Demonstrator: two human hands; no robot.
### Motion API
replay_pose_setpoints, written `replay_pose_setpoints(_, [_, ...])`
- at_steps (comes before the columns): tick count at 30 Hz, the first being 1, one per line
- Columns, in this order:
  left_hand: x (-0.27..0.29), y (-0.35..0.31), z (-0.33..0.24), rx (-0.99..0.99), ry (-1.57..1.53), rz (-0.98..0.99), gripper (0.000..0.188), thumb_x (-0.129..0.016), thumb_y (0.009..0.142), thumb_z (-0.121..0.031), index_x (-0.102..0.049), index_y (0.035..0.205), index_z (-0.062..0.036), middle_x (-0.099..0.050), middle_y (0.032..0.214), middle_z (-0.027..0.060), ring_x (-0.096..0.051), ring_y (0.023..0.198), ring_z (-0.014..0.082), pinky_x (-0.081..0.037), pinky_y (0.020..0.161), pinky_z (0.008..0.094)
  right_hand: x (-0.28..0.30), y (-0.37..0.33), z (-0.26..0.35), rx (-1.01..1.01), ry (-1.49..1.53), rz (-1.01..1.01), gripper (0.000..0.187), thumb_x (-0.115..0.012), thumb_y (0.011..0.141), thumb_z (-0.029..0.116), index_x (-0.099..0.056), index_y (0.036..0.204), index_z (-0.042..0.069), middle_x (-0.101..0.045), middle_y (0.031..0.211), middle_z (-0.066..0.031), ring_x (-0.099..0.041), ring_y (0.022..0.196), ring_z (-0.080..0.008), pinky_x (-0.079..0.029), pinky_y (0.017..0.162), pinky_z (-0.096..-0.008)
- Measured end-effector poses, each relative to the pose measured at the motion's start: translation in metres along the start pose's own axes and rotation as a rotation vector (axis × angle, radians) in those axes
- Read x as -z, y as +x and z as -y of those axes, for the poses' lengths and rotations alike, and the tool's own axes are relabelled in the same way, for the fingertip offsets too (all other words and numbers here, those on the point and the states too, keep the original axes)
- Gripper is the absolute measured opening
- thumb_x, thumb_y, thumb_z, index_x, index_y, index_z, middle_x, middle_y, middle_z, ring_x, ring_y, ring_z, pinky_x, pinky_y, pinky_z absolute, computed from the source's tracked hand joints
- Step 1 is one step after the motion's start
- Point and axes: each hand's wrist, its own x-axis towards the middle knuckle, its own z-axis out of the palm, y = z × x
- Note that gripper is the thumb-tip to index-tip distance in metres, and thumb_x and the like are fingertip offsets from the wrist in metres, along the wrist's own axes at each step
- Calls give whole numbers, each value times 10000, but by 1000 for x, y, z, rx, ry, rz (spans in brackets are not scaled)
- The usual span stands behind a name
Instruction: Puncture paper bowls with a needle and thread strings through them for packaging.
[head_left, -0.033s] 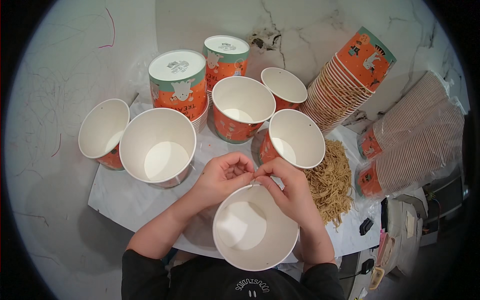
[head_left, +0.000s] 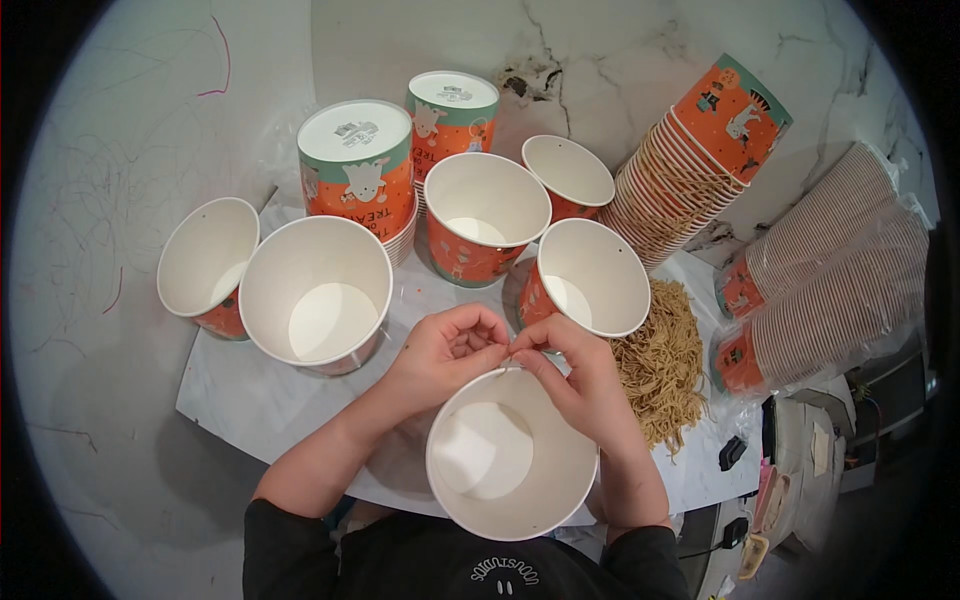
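Note:
A paper bucket with a white inside stands tilted at the table's near edge, against my body, its mouth facing up. At its far rim my left hand and my right hand meet, each with thumb and forefinger pinched together. Between the fingertips a short bit of thin tan string shows, running down over the rim. Most of that string is hidden by the fingers. To the right of my right hand lies a heap of tan strings.
Open paper buckets stand left and beyond my hands. Upside-down bucket stacks rise at the back. A tall leaning stack with strings and plastic-wrapped stacks are at the right. A small black object lies near the right edge.

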Motion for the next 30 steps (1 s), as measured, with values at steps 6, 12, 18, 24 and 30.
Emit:
replay_pose_setpoints(6, [2, 1, 2, -36, 8, 7, 109, -681, 988, -59, -642, 1081, -18, -697, 974, 12, -670, 889, 45, -548, 789, 206, -1, 0, -11, -168, 232, -6, 91, -709, 923, 13, -686, 1007, -14, -709, 910, -86, -688, 840, -169, -536, 745, -295])
replay_pose_setpoints(12, [3, 3, 5, -39, -26, 8, 125, -710, 974, -73, -657, 1070, -12, -706, 976, 26, -678, 888, 64, -553, 788, 211, -3, 0, -14, -223, 340, -6, 106, -721, 924, 24, -672, 1009, -17, -706, 903, -67, -676, 845, -136, -541, 751, -286])
replay_pose_setpoints(18, [4, 3, 8, -29, -25, 2, 135, -722, 965, -73, -659, 1068, -12, -709, 975, 29, -680, 884, 64, -553, 784, 212, -1, -2, -10, -214, 266, -13, 113, -719, 925, 29, -660, 1012, -13, -681, 874, -64, -676, 837, -145, -539, 744, -302])
replay_pose_setpoints(24, [3, 4, 8, -30, -24, -26, 136, -728, 955, -58, -658, 1061, -12, -714, 964, 29, -686, 873, 64, -559, 782, 209, 1, -2, 2, -139, 56, -16, 132, -723, 922, 58, -668, 1020, -12, -682, 897, -97, -688, 827, -207, -531, 732, -325])
replay_pose_setpoints(30, [3, 3, 9, -44, -16, -46, 123, -727, 951, -48, -651, 1041, -15, -718, 950, 25, -695, 865, 67, -564, 779, 208, 2, 0, 3, -135, 111, 11, 131, -720, 927, 74, -673, 1014, -11, -681, 901, -102, -686, 819, -212, -531, 729, -322])
